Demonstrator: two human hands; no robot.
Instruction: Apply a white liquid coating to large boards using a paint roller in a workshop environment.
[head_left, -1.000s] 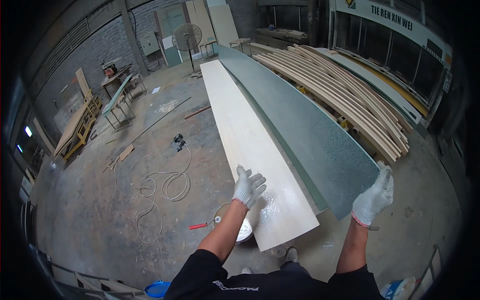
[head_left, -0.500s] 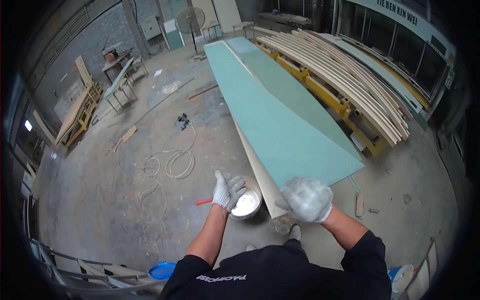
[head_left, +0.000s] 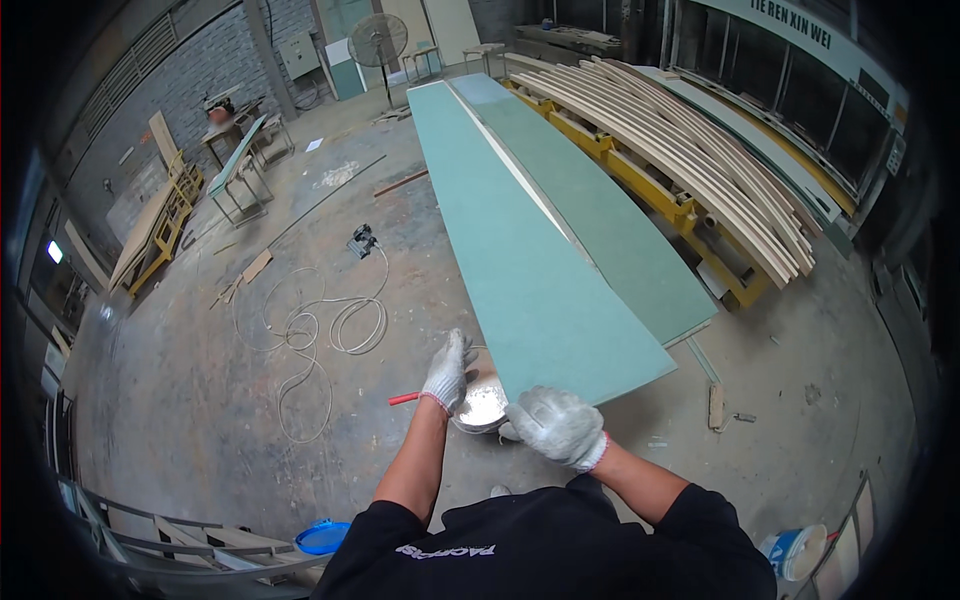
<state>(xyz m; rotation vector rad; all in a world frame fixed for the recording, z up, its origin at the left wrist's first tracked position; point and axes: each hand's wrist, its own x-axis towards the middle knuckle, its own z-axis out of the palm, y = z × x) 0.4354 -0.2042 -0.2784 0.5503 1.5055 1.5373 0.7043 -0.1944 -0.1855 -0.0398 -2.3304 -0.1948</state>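
Note:
A long pale green board (head_left: 545, 270) stretches away from me over another green sheet (head_left: 640, 285), its near end swung out to the left. My gloved right hand (head_left: 556, 427) grips the near left corner of the upper board. To the left, over the rim of a bucket (head_left: 481, 404) holding white material, my gloved left hand (head_left: 452, 372) is raised with fingers stretched out, apart from the board. Beside that wrist a red handle (head_left: 403, 398) sticks out from the bucket.
Pale wooden strips (head_left: 690, 150) lie on a yellow frame (head_left: 690, 215) at the right. A black power tool (head_left: 362, 241) and a coiled hose (head_left: 355, 325) rest on the floor at left. Behind stand a fan (head_left: 378, 42) and, near me, a blue lid (head_left: 323, 537).
The upper board's near end has shifted left with my right hand, uncovering more of the lower sheet. My left hand has turned edge-on and risen slightly.

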